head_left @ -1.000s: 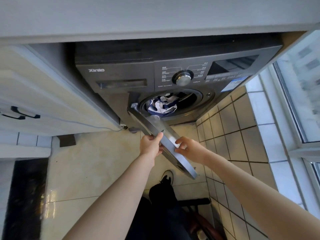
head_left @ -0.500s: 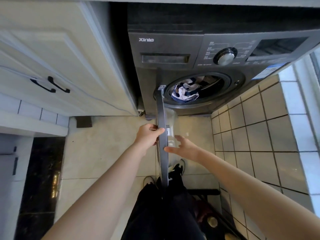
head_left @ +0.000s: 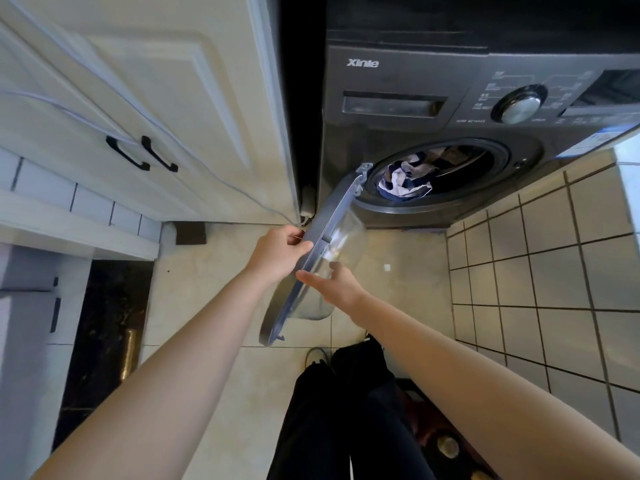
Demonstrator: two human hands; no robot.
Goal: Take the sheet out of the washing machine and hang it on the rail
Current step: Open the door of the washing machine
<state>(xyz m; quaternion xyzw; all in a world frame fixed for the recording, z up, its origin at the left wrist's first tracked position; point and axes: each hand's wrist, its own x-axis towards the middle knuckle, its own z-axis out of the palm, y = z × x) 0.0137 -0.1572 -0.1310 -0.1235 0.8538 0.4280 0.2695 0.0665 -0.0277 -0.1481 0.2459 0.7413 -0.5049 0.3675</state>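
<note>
Left of both hands: a cream panelled cabinet (head_left: 180, 81), matt and smooth, carrying two slim black bow handles (head_left: 142, 153). Below the hands: a glossy pale tiled floor (head_left: 207, 296).

The left hand (head_left: 277, 252) grips the round door (head_left: 332, 216), thumb hooked over its grey plastic rim, with the fingers wrapped behind it. The door stands swung out from the machine and is seen nearly edge-on. Its long axis runs from the hinge above the hands down to the lower edge beneath them. Its clear domed glass bulges toward the right hand.

The right hand (head_left: 337, 287) lies just beside the left, on the glass side. Its fingers are extended and uncurled, the thumb touching the rim; it grasps nothing.

Above and to the right of both hands: a dark grey front-loading washing machine (head_left: 398, 74) with a round chrome dial (head_left: 518, 106). Its circular drum mouth stands open.

The sheet (head_left: 401, 185) sits inside that drum, well apart from either hand. It is a crumpled blue-and-white bundle of soft folds, so no long axis can be told.

Right of the right hand: a wall of square pale tiles (head_left: 554, 271) with dark grout.
</note>
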